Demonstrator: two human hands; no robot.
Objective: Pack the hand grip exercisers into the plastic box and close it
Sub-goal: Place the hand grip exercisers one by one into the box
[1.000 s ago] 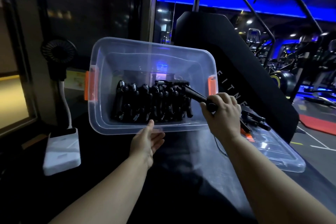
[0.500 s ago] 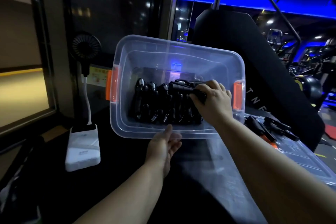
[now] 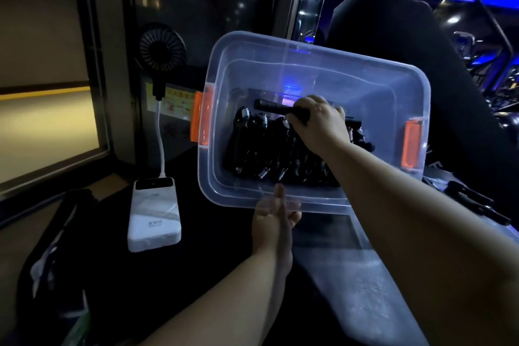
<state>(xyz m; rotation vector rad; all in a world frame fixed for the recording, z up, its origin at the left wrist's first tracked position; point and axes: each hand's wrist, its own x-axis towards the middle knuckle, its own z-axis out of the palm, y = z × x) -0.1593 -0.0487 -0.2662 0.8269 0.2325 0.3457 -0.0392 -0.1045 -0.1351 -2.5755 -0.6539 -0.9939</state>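
A clear plastic box [image 3: 317,63] with orange latches is tilted toward me, its open top facing the camera. Several black hand grip exercisers [image 3: 264,149] with metal springs lie packed in a row inside. My right hand [image 3: 320,123] is inside the box, shut on one black exerciser [image 3: 276,107] whose handle sticks out to the left above the row. My left hand [image 3: 273,219] holds the near rim of the box from below, thumb up against the wall. More black exercisers [image 3: 474,201] lie on the clear lid [image 3: 365,284] at the right.
A white power bank [image 3: 154,215] lies left of the box, wired to a small black fan [image 3: 162,50] behind it. A dark bag [image 3: 56,261] sits at the lower left. A black padded gym machine [image 3: 407,45] stands behind the box.
My right hand carried the exerciser from outside the box's right edge into the box and leftward over the packed row. The left hand stayed at the near rim.
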